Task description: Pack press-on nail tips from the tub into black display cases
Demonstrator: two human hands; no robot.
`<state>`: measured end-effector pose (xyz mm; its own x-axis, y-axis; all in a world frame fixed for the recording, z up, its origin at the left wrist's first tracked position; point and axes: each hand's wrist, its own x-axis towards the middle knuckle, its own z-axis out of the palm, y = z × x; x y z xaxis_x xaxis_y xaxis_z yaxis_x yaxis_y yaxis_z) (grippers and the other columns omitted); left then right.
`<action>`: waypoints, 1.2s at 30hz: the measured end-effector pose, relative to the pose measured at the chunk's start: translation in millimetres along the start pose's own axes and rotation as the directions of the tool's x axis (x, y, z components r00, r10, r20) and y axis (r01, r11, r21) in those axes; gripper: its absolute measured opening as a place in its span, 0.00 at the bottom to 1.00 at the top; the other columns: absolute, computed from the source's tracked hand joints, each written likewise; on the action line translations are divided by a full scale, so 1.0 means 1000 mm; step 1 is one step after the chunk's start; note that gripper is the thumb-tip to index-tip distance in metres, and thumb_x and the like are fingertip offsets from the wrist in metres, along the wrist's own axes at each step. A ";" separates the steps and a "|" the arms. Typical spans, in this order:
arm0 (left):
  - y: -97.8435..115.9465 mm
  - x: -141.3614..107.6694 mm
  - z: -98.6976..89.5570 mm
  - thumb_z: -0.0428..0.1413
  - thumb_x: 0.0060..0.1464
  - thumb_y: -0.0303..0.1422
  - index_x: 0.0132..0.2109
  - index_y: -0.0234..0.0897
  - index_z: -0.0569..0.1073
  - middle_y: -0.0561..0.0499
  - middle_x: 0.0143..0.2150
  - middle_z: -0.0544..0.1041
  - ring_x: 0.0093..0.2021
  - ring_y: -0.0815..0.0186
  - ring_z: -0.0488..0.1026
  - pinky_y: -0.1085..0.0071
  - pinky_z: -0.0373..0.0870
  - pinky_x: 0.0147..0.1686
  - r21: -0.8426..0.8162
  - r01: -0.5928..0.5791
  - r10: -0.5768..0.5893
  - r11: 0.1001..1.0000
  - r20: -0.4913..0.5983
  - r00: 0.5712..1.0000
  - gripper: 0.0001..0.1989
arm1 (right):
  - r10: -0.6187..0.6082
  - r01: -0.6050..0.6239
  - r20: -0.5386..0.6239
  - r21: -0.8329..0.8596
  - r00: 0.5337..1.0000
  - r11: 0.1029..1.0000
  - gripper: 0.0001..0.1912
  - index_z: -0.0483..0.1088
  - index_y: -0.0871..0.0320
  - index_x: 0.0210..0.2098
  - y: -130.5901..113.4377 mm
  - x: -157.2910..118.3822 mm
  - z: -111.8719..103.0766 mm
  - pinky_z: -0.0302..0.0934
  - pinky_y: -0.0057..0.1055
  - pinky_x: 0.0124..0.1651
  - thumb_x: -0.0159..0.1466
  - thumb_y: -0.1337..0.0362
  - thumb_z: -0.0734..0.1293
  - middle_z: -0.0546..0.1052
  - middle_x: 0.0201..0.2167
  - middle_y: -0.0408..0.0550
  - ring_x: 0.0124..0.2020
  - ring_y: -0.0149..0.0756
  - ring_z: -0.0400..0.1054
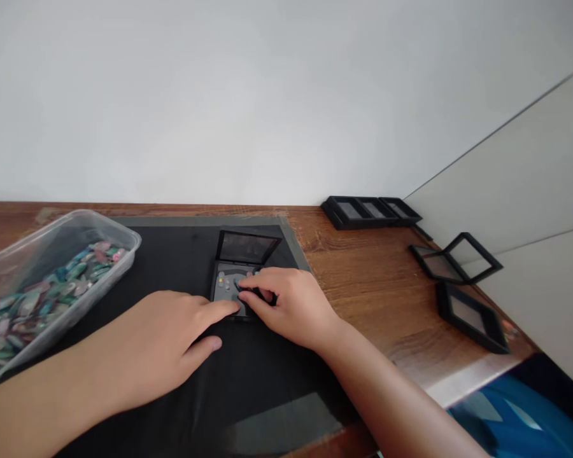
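A small black display box [213, 286] lies on the black mat, its hinged clear lid [248, 247] standing up at the back. Several pale little stones [226, 284] rest on the grey inside of the box. My right hand [296, 305] reaches in from the right, thumb and index finger pinched on a small dark stone [237, 283] over the box. The fingers of my right hand hide the box's right part. With its index finger stretched to the box's front edge and the thumb apart, my left hand [172, 334] holds nothing.
To the left stands a clear plastic tub [124, 234] of mixed coloured stones [52, 296]. Closed black boxes [370, 213] line the wall at the back right. An opened frame box [451, 257] and another black box [472, 318] lie near the wooden table's [363, 267] right edge.
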<state>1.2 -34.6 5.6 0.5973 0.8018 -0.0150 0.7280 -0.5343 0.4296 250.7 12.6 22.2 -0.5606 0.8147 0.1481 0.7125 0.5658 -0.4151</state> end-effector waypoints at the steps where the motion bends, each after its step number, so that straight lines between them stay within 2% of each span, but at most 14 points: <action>1: 0.000 0.000 0.000 0.56 0.70 0.35 0.71 0.56 0.75 0.52 0.53 0.90 0.47 0.52 0.89 0.58 0.81 0.44 0.004 0.006 -0.006 1.000 0.017 1.000 0.26 | 0.018 -0.018 0.002 -0.018 1.000 1.000 0.07 0.89 0.52 0.45 -0.001 0.001 0.000 0.54 0.29 0.33 0.70 0.65 0.77 0.81 0.26 0.42 0.29 0.32 0.73; 5: 0.000 0.001 0.000 0.54 0.71 0.36 0.69 0.55 0.76 0.50 0.56 0.89 0.49 0.51 0.89 0.57 0.80 0.45 0.011 0.022 -0.022 1.000 0.065 0.998 0.24 | 0.073 -0.074 -0.009 -0.068 0.997 0.995 0.05 0.89 0.53 0.43 -0.007 0.004 0.003 0.52 0.30 0.32 0.70 0.63 0.77 0.79 0.24 0.42 0.28 0.32 0.70; 9: 0.002 0.001 -0.004 0.54 0.71 0.36 0.66 0.56 0.78 0.53 0.47 0.90 0.43 0.52 0.89 0.59 0.77 0.39 0.029 0.013 -0.014 0.999 0.054 0.998 0.21 | 0.097 -0.098 -0.053 -0.025 0.994 0.995 0.07 0.87 0.54 0.38 -0.010 0.004 0.006 0.51 0.31 0.34 0.70 0.65 0.74 0.79 0.25 0.43 0.28 0.32 0.68; 11: 0.004 0.001 -0.006 0.54 0.71 0.35 0.59 0.53 0.82 0.55 0.42 0.89 0.38 0.55 0.87 0.61 0.75 0.36 0.063 -0.008 0.009 0.998 -0.008 1.000 0.17 | 0.152 -0.145 -0.073 0.093 0.986 0.985 0.08 0.87 0.55 0.36 -0.009 0.003 0.006 0.51 0.31 0.33 0.69 0.65 0.73 0.75 0.22 0.41 0.26 0.30 0.64; 13: 0.007 0.001 -0.008 0.53 0.72 0.34 0.53 0.49 0.83 0.54 0.41 0.89 0.35 0.57 0.86 0.61 0.74 0.34 0.106 -0.047 0.064 0.993 -0.164 0.984 0.13 | 0.252 -0.225 -0.048 0.318 0.966 0.921 0.09 0.87 0.55 0.36 -0.007 0.002 0.005 0.50 0.30 0.30 0.69 0.61 0.73 0.71 0.20 0.39 0.24 0.29 0.59; 14: 0.009 0.002 -0.008 0.53 0.73 0.34 0.52 0.47 0.83 0.53 0.41 0.89 0.35 0.57 0.85 0.61 0.74 0.34 0.127 -0.062 0.095 0.990 -0.272 0.958 0.13 | 0.302 -0.264 -0.013 0.448 0.953 0.854 0.10 0.87 0.55 0.36 -0.006 0.002 0.004 0.50 0.30 0.29 0.68 0.57 0.74 0.70 0.20 0.39 0.23 0.29 0.58; 16: 0.013 0.005 -0.008 0.52 0.75 0.34 0.55 0.42 0.80 0.51 0.41 0.87 0.36 0.59 0.84 0.61 0.75 0.35 0.164 -0.081 0.151 0.983 -0.479 0.865 0.12 | 0.363 -0.311 0.063 0.667 0.929 0.678 0.15 0.86 0.56 0.36 -0.005 0.003 0.001 0.51 0.29 0.28 0.65 0.51 0.77 0.71 0.20 0.39 0.24 0.29 0.58; 18: 0.016 0.008 -0.006 0.54 0.76 0.34 0.60 0.38 0.77 0.50 0.41 0.84 0.38 0.61 0.83 0.62 0.76 0.38 0.178 -0.088 0.180 0.980 -0.606 0.775 0.13 | 0.374 -0.313 0.117 0.795 0.920 0.520 0.17 0.86 0.56 0.33 -0.007 0.004 -0.003 0.55 0.29 0.30 0.60 0.48 0.81 0.74 0.23 0.41 0.26 0.29 0.60; 19: 0.017 0.009 -0.005 0.55 0.76 0.34 0.61 0.37 0.75 0.50 0.41 0.84 0.39 0.62 0.82 0.63 0.77 0.41 0.177 -0.098 0.189 0.979 -0.634 0.750 0.13 | 0.366 -0.305 0.135 0.834 0.921 0.459 0.17 0.85 0.56 0.32 -0.009 0.004 -0.004 0.57 0.28 0.31 0.58 0.48 0.83 0.76 0.24 0.41 0.26 0.28 0.61; 21: 0.019 0.012 -0.004 0.57 0.76 0.32 0.61 0.36 0.75 0.49 0.45 0.85 0.44 0.63 0.82 0.64 0.78 0.46 0.167 -0.129 0.208 0.978 -0.657 0.724 0.12 | 0.335 -0.300 0.176 0.882 0.926 0.364 0.16 0.85 0.56 0.30 -0.012 0.005 -0.007 0.60 0.27 0.33 0.56 0.50 0.85 0.78 0.25 0.41 0.26 0.26 0.61; 24: 0.019 0.012 -0.004 0.59 0.74 0.31 0.59 0.37 0.76 0.49 0.48 0.85 0.48 0.63 0.82 0.64 0.79 0.51 0.150 -0.154 0.215 0.977 -0.675 0.706 0.10 | 0.270 -0.323 0.247 0.902 0.931 0.287 0.15 0.84 0.55 0.29 -0.018 0.003 -0.007 0.63 0.27 0.33 0.56 0.52 0.86 0.79 0.25 0.40 0.25 0.26 0.62; 28: 0.018 0.012 -0.004 0.62 0.73 0.31 0.55 0.39 0.78 0.49 0.48 0.86 0.48 0.62 0.81 0.63 0.80 0.52 0.128 -0.173 0.212 0.977 -0.701 0.681 0.07 | 0.223 -0.342 0.290 0.905 0.931 0.252 0.17 0.83 0.55 0.28 -0.021 0.000 -0.005 0.63 0.28 0.33 0.56 0.50 0.86 0.79 0.24 0.40 0.26 0.27 0.64; 32: 0.018 0.012 -0.003 0.63 0.72 0.30 0.54 0.39 0.78 0.50 0.48 0.87 0.49 0.63 0.81 0.63 0.80 0.54 0.150 -0.172 0.227 0.974 -0.725 0.650 0.07 | 0.231 -0.348 0.298 0.911 0.926 0.220 0.16 0.83 0.54 0.27 -0.022 0.000 -0.005 0.61 0.27 0.32 0.56 0.50 0.86 0.78 0.24 0.40 0.26 0.27 0.63; 36: 0.018 0.014 0.000 0.64 0.71 0.29 0.56 0.39 0.79 0.52 0.49 0.88 0.52 0.63 0.80 0.63 0.79 0.56 0.150 -0.180 0.233 0.972 -0.704 0.671 0.09 | 0.244 -0.382 0.329 0.898 0.912 0.218 0.16 0.82 0.55 0.26 -0.021 0.000 -0.006 0.53 0.27 0.29 0.55 0.52 0.86 0.76 0.23 0.38 0.24 0.25 0.57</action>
<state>22.5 -33.2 13.4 0.3338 0.6019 0.7254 0.6505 -0.7041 0.2848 237.9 1.6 36.1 -0.4765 0.8394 -0.2617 -0.0095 -0.3025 -0.9531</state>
